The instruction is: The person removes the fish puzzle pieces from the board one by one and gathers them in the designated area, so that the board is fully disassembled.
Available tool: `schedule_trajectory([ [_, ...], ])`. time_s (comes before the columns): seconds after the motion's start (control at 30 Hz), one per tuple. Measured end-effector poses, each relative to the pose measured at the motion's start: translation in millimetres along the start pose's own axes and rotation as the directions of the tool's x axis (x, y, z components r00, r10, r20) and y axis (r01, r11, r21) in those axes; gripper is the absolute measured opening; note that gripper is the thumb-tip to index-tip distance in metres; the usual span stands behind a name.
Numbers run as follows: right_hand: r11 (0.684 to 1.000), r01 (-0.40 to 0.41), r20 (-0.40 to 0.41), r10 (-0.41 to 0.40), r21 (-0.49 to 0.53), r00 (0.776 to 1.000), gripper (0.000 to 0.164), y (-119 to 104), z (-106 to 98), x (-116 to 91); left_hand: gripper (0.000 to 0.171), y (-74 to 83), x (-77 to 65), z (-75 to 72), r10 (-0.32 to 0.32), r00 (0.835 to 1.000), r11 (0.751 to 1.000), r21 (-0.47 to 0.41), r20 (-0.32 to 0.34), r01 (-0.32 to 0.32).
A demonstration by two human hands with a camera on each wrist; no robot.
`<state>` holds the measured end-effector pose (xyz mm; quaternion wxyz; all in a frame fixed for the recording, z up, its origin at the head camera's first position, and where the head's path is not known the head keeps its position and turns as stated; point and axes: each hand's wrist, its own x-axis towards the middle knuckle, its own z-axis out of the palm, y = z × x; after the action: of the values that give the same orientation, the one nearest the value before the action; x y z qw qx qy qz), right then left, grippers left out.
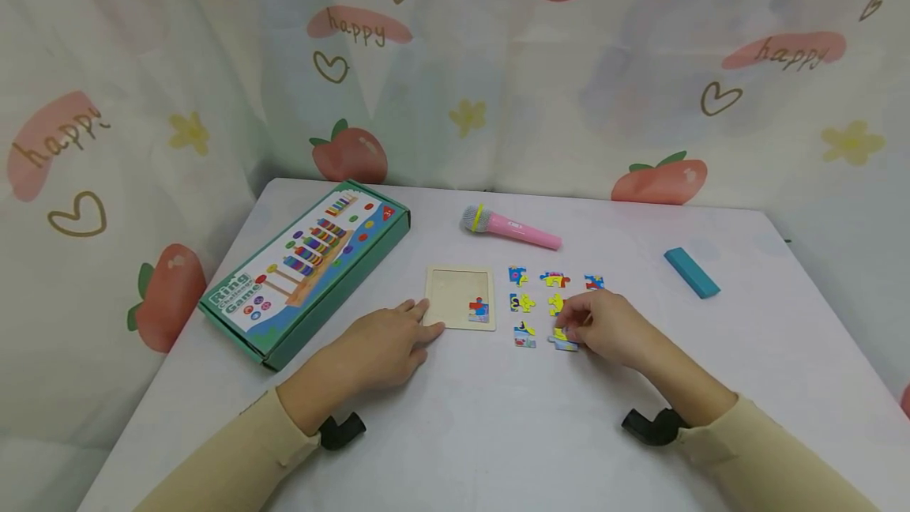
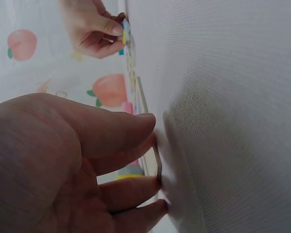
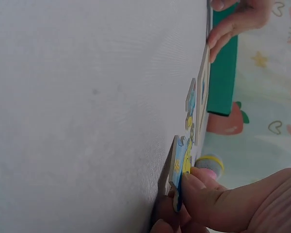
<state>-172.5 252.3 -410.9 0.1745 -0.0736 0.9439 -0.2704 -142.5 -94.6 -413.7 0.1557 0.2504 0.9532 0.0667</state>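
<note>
My left hand (image 1: 384, 346) rests at the near-left corner of a square wooden puzzle tray (image 1: 448, 291), its thumb and fingers against the edges. One red-and-blue puzzle piece (image 1: 479, 311) lies in the tray's near-right corner. Beside the tray, my right hand (image 1: 617, 328) pinches a blue-and-yellow puzzle piece (image 3: 177, 165) between thumb and fingers. That piece is tilted, with one side raised off the table. Several loose pieces lie in rows around it, among them a yellow piece (image 1: 524, 303) and a piece with red at its edge (image 1: 554, 280). The right hand partly covers some of them.
A green boxed ring game (image 1: 306, 267) lies at the left of the white table (image 1: 462, 433). Behind the tray is a pink toy microphone (image 1: 515, 229). A teal block (image 1: 692, 272) lies at the right. Printed curtains hang behind the table.
</note>
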Motion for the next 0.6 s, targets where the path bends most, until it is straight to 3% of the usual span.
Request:
schedule_trajectory([
  [0.3, 0.994, -0.011, -0.083, 0.002, -0.11, 0.997, 0.012, -4.8, 7.4, -4.3, 0.049, 0.1, 0.3, -0.2, -0.002, 1.0, 1.0, 0.008, 0.003, 0.002],
  [0.6, 0.973, -0.023, -0.152, -0.012, -0.23, 0.988, 0.026, -18.1, 11.9, -4.1, 0.048, 0.5, 0.3, 0.0, -0.003, 1.0, 1.0, -0.001, 0.0, 0.003],
])
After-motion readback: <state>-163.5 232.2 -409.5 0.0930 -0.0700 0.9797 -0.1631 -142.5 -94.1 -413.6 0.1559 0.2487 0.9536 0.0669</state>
